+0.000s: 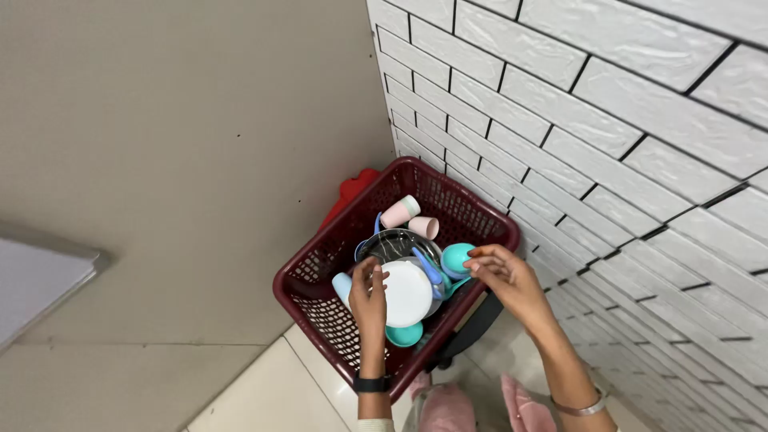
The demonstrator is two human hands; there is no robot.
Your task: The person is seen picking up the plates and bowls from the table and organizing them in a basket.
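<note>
Tiled corner, left hand [368, 292] on white plate [410, 293]

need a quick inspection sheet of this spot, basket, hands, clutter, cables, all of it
surface: pale tiled floor under the basket, only partly in view
job's things: dark red mesh basket holding a white plate, a dark bowl, two pink cups lying on their sides, teal pieces and a light blue cup
clutter: a red thing behind the basket, kind unclear; pink footwear at the bottom edge
grippers: left hand rests on the plate's edge; right hand fingers touch the teal piece at the basket rim
cables: nothing seen
surroundings: beige wall to the left, white brick-pattern tile wall to the right, grey ledge at far left
</note>
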